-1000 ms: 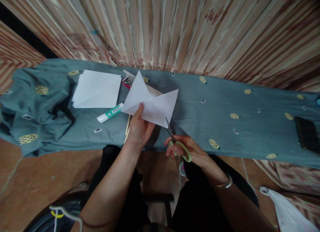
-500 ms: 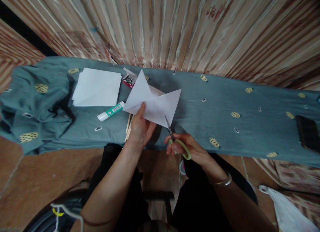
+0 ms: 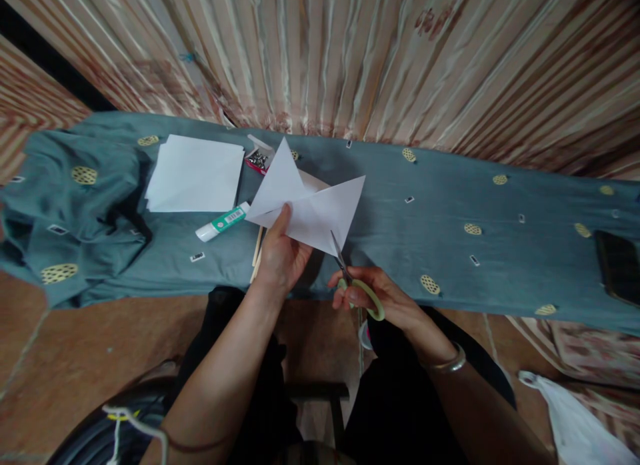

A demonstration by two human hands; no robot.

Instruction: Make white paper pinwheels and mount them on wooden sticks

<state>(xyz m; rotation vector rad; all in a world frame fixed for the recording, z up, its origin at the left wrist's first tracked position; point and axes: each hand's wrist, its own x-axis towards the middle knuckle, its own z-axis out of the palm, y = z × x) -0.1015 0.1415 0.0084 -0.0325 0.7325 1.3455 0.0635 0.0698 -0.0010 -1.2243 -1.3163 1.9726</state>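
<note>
From the head view, my left hand (image 3: pixel 280 261) pinches a folded white paper (image 3: pixel 307 208) above the near edge of the surface (image 3: pixel 450 245), thumb on top. My right hand (image 3: pixel 380 295) is closed round the green handles of the scissors (image 3: pixel 350 271), whose blades meet the paper's lower edge. The surface wears a grey-blue cloth (image 3: pixel 90 225) with yellow ovals, bunched at its left end. Toward the far edge lie a stack of sheets (image 3: pixel 195 175), a glue stick (image 3: pixel 223 221) and a small box (image 3: pixel 257 159). A dark phone (image 3: pixel 617 265) lies at the right end. Striped curtains (image 3: pixel 350 58) hang behind; the floor (image 3: pixel 75 345) is brown.
</note>
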